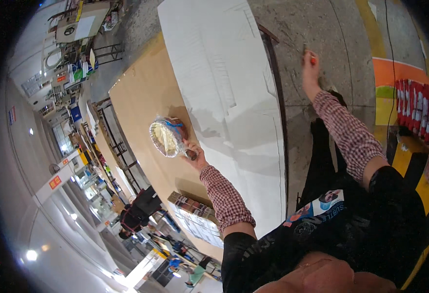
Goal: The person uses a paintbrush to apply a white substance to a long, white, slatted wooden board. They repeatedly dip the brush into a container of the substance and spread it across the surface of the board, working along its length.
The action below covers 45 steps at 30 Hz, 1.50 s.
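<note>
The left hand [196, 157] is clamped on a round, glossy plastic-wrapped package [168, 136] above the smooth brown cardboard sheet [141, 97]. Beside it lies a flat white board [219, 73]. Far right, the right hand [310, 63] grips a small red-tipped tool [312, 59].

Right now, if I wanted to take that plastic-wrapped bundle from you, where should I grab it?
Probably by the rounded far rim of the wrapped bundle, coming from the side opposite my left hand. That hand holds its near end, so the wide far edge is bare and bulges above the brown tabletop.
</note>
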Each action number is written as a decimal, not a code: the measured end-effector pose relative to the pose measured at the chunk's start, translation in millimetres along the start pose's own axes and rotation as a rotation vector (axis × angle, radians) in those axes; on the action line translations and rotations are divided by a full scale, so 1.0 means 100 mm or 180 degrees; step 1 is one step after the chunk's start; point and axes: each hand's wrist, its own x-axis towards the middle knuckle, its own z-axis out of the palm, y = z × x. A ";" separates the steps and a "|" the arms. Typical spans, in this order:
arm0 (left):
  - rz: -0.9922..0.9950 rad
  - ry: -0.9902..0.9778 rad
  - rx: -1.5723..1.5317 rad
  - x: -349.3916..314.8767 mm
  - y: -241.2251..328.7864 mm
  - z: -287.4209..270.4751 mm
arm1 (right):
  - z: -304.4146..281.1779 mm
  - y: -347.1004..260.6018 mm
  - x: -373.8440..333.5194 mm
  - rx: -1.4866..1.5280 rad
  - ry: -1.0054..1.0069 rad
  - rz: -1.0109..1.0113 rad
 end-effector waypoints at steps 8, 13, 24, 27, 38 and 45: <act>0.1021 0.1153 0.5650 -0.97 -1.05 -0.17 | 0.56 0.44 -0.28 -0.0249 -0.0033 0.0204; 0.1419 -0.0563 0.6691 -0.32 -1.70 0.45 | 0.57 0.45 -0.26 -0.0376 -0.0034 0.0429; 0.1450 -0.0666 0.7026 0.14 -2.05 0.51 | 0.71 0.45 -0.34 -0.0645 0.0067 -0.0173; 0.1540 -0.0684 0.7084 0.10 -2.10 0.52 | 0.72 0.43 -0.37 -0.0726 0.0002 -0.0174; 0.1393 -0.0647 0.7199 0.00 -2.18 0.61 | 0.68 0.41 -0.38 -0.0989 -0.0069 -0.0862; 0.1452 -0.0810 0.7298 0.02 -2.17 0.60 | 0.72 0.43 -0.39 -0.0784 -0.0040 -0.0586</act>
